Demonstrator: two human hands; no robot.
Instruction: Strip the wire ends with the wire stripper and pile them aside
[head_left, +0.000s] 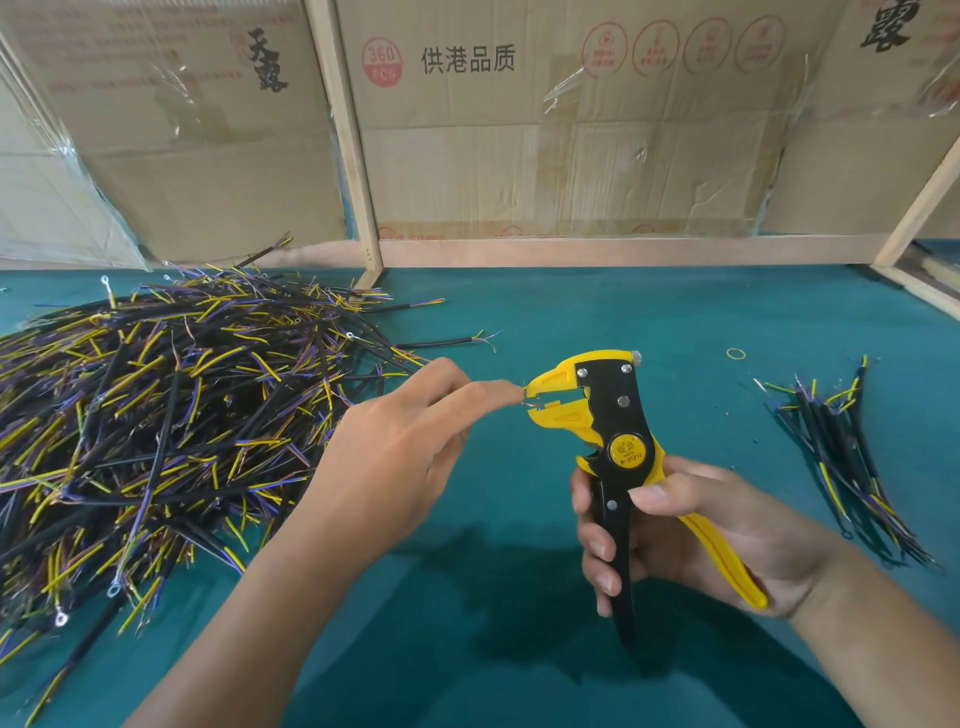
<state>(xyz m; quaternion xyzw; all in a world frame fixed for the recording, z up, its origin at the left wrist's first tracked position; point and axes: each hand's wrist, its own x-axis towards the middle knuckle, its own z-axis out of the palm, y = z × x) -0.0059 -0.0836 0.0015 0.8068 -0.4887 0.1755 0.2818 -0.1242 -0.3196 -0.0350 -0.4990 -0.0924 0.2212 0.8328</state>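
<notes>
Yellow-and-black wire stripper (618, 447) stands upright in the right hand's (691, 535) grip, fingers curled round both handles. Its beak faces the left hand (410, 457), whose fingertips pinch a thin wire end (529, 403) into it. Unstripped wires (156, 415) heap left on the teal counter (519, 322); a smaller pile (841, 457) lies right.

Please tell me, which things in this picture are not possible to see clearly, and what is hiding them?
- Thin wire end at the yellow-and-black wire stripper: too small in the head view; the left hand covers the rest of the wire.
- Stripper handles: partly wrapped by the right hand.
- Large heap of black, yellow and purple wires: cut off by the left edge.
- Red stamps on the cardboard boxes: too faint to read.
</notes>
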